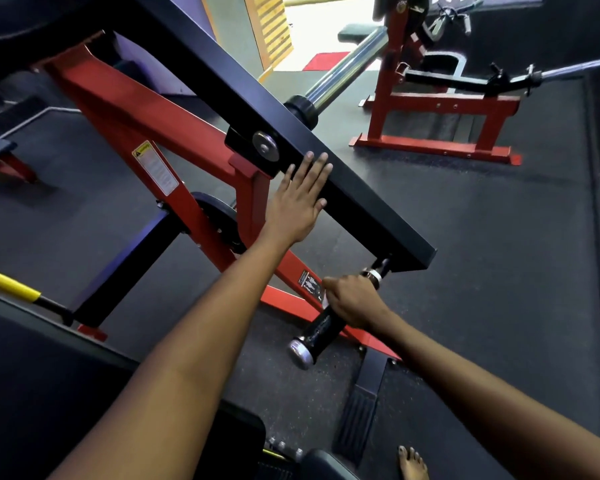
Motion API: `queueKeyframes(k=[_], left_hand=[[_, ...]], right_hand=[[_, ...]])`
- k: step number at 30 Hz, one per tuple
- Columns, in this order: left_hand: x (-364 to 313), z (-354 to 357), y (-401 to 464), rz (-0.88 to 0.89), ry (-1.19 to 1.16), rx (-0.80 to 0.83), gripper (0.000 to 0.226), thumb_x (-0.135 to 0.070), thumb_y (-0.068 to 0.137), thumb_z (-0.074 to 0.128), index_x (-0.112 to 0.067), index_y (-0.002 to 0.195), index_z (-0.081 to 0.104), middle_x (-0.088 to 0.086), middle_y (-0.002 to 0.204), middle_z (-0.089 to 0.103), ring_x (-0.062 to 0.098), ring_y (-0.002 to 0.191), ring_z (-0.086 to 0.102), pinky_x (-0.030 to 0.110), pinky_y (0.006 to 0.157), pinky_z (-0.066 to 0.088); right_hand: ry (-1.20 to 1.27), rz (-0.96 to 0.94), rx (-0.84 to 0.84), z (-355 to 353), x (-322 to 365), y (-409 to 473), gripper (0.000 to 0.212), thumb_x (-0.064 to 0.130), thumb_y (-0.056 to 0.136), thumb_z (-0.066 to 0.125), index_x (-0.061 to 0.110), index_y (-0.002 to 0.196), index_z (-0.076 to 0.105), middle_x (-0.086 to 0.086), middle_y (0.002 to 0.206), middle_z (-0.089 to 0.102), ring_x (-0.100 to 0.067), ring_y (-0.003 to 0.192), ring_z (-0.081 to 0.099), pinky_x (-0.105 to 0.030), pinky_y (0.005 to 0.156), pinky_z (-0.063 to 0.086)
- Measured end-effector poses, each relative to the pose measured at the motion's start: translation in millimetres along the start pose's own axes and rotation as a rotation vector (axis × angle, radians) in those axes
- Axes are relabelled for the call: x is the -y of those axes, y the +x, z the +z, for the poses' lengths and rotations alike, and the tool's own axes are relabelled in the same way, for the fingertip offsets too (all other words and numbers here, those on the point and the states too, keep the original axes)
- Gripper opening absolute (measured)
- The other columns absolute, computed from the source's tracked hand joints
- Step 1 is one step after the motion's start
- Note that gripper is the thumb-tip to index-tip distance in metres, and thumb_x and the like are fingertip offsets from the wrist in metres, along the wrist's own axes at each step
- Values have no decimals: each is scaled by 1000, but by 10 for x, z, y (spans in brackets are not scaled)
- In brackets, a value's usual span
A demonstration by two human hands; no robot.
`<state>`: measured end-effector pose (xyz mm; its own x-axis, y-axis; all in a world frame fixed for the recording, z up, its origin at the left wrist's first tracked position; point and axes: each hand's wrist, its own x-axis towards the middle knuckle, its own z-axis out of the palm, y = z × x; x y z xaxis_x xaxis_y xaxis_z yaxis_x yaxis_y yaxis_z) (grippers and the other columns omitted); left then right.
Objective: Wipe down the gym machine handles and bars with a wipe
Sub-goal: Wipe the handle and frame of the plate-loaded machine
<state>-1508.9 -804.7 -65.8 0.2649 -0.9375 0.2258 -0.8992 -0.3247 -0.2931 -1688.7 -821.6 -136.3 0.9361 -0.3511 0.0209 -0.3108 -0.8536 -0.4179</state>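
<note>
Hands work on the black lever arm (pixel 326 161) of a red-framed gym machine (pixel 125 109) that runs from the upper left of the frame down toward the centre right. The left hand (pixel 297 199) lies flat against the side of that arm, fingers straight and together, holding nothing, apparently steadying it. The right hand (pixel 352 299) is curled round the black handle (pixel 321 327) that sticks out from the arm's lower end, below centre right. A small sliver of white shows at the hand's left edge, probably the wipe (pixel 324 295), most of it hidden in the fist; I cannot be sure how much of it covers the grip.

The handle's chrome end cap (pixel 300 351) and the lower stretch of black grip lie bare below the hand, so that part looks yet to be wiped.

Risks from here, as I judge them: the arm pivots on the bolt (pixel 264 146) near the left fingertips, so a hard pull along the handle could swing it and pinch the flat hand against the red frame. The wipe, bunched small, may slip out of the fist or miss the far side of the grip. A bare foot (pixel 411 462) at the lower right stands near the machine's base, exposed if the arm drops.
</note>
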Motion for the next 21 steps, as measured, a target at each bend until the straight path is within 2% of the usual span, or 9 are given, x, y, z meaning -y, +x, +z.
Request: queueKeyframes(k=[4, 7, 9, 12, 13, 15, 18, 20, 21], left_hand=[[-1, 14, -7, -4, -44, -8, 60, -36, 100, 21, -15, 155, 10, 3, 163, 6, 23, 150, 0, 39, 120, 0], [-3, 10, -10, -5, -41, -2, 60, -36, 100, 21, -15, 155, 8, 3, 163, 3, 22, 150, -3, 38, 120, -2], [4, 5, -11, -1, -33, 8, 59, -36, 102, 22, -16, 155, 4, 2, 163, -2, 22, 150, -6, 38, 120, -3], [25, 6, -5, -4, -33, 23, 59, -35, 105, 25, -17, 155, 0, 0, 163, -8, 21, 149, -11, 38, 120, -5], [25, 0, -3, -6, -41, 26, 60, -35, 105, 26, -17, 155, 0, 0, 163, -8, 21, 149, -12, 38, 120, -5], [20, -14, -4, -8, -64, 36, 60, -35, 105, 28, -17, 155, 0, 0, 163, -8, 20, 149, -12, 38, 120, -4], [-12, -17, -8, -9, -80, 48, 60, -33, 105, 29, -17, 155, -1, 0, 163, -9, 21, 149, -13, 38, 120, -3], [-30, -28, -14, -21, -97, 53, 61, -32, 105, 30, -17, 155, -1, 1, 163, -9, 21, 149, -13, 38, 120, -4], [-37, -34, -18, -29, -104, 53, 61, -32, 105, 30, -16, 155, -1, 1, 163, -9, 21, 149, -13, 38, 119, -4]], right_hand=[[0, -183, 86, 47, 260, -108, 27, 26, 86, 37, 11, 88, 60, -10, 80, 68, -31, 75, 64, -36, 69, 50], [106, -320, 87, 120, 646, -288, 21, 26, 84, 40, 12, 77, 54, -10, 75, 66, -32, 71, 62, -37, 62, 46], [300, -324, 4, 116, 723, -423, 25, 25, 87, 35, 13, 77, 55, -2, 77, 66, -24, 72, 61, -35, 70, 47], [740, -305, 13, 131, 640, -706, 24, 11, 95, 38, 11, 97, 62, 9, 88, 65, -13, 87, 61, -26, 103, 34], [878, -273, 54, 118, 600, -804, 25, 11, 95, 39, 10, 104, 63, 2, 96, 67, -15, 97, 62, -25, 108, 30], [1153, -152, 112, 24, 449, -925, 25, 10, 91, 44, 7, 105, 64, -3, 106, 69, -15, 108, 61, -24, 102, 38], [1336, 124, -222, -158, 33, -708, 23, 13, 84, 48, 5, 97, 66, -3, 96, 71, -17, 93, 65, -29, 83, 49], [1073, 234, -456, -205, -262, -451, 23, 13, 92, 45, 6, 101, 65, -2, 97, 69, -16, 90, 64, -29, 78, 47], [916, 252, -485, -196, -350, -353, 23, 10, 95, 44, 8, 103, 65, -1, 99, 67, -17, 92, 63, -26, 78, 45]])
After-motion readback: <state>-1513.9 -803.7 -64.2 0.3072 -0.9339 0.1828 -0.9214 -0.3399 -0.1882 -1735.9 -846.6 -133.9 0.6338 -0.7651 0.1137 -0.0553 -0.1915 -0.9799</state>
